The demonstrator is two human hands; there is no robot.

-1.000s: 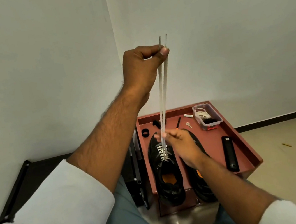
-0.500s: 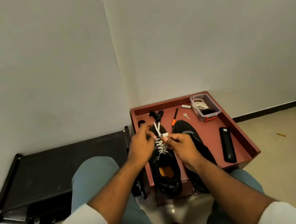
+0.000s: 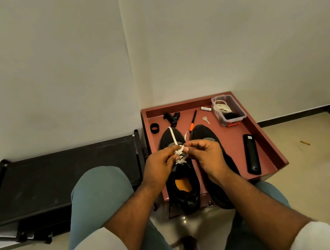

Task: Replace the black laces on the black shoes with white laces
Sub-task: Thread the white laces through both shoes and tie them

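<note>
Two black shoes stand side by side on a red-brown tray table (image 3: 264,137). The left shoe (image 3: 181,187) has an orange insole and a white lace (image 3: 179,156) threaded through its eyelets. My left hand (image 3: 160,165) and my right hand (image 3: 204,155) meet over its tongue, each pinching part of the white lace. One loose lace end runs up over the toe and another sticks up between the shoes. The right shoe (image 3: 205,133) is partly hidden by my right hand and arm; no lace shows on it.
On the tray lie a clear plastic box (image 3: 228,110) with white and black laces, a key (image 3: 206,119), an orange-tipped pen (image 3: 193,123), a black ring (image 3: 155,128), a black clip (image 3: 170,118) and a black remote (image 3: 252,156). A black low shelf (image 3: 61,176) stands left.
My left hand came down from high above, where it held both lace ends taut, to the shoe. Both hands now work the lace at the tongue.
</note>
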